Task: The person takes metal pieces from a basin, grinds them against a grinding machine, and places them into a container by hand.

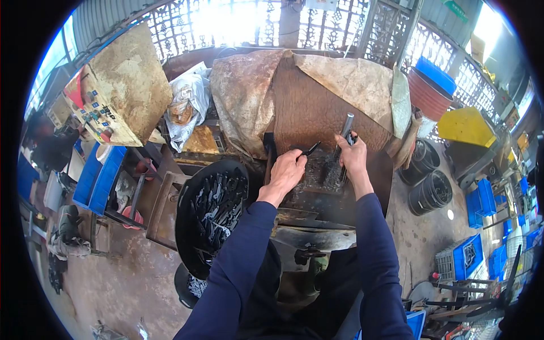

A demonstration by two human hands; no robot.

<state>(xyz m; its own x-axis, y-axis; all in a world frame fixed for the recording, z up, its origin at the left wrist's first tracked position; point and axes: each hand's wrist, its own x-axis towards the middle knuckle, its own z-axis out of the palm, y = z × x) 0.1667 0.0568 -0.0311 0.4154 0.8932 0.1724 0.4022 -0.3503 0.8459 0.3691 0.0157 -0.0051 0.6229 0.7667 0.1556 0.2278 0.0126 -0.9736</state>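
Observation:
My left hand [286, 173] is closed, pinching a small dark metal piece [311, 148] that sticks out past the fingertips toward the right. My right hand [353, 155] wraps round a grey metal rod [348, 122], whose rounded end rises above the fingers. Some dark slim pieces show beside the rod at that hand; how they are held is hard to make out. Both hands are over a dirty dark work surface [317, 181] strewn with grit. A large black tub [182, 212] full of dark metal pieces [218, 198] stands left of my left forearm.
Stained brown sheets [243, 96] drape behind the work surface. A rusty control box [122, 93] is at far left, near a blue bin [101, 178]. Black buckets [430, 192] and blue crates [467, 258] stand right. At lower right is a fan [498, 300]. Another person [54, 141] is at far left.

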